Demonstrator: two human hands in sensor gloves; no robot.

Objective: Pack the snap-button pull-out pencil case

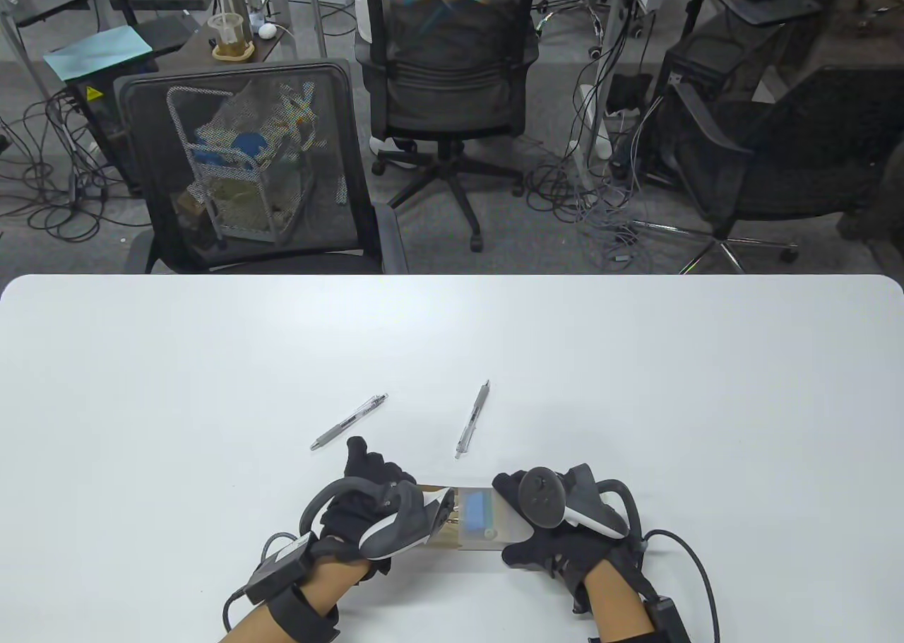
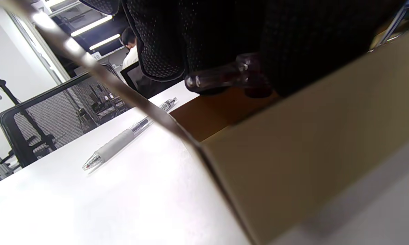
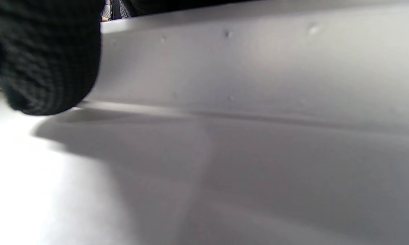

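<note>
The pale beige pull-out pencil case [image 1: 474, 519] lies at the near table edge, gripped at its left end by the left hand [image 1: 371, 502] and at its right by the right hand [image 1: 558, 523], seemingly steadying its drawer while two grey pens [image 1: 349, 422] wait farther off.

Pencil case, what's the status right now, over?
Left hand and right hand both hold the pencil case, pulled partly open. Two pens lie loose beyond it. Nothing in the way.
</note>
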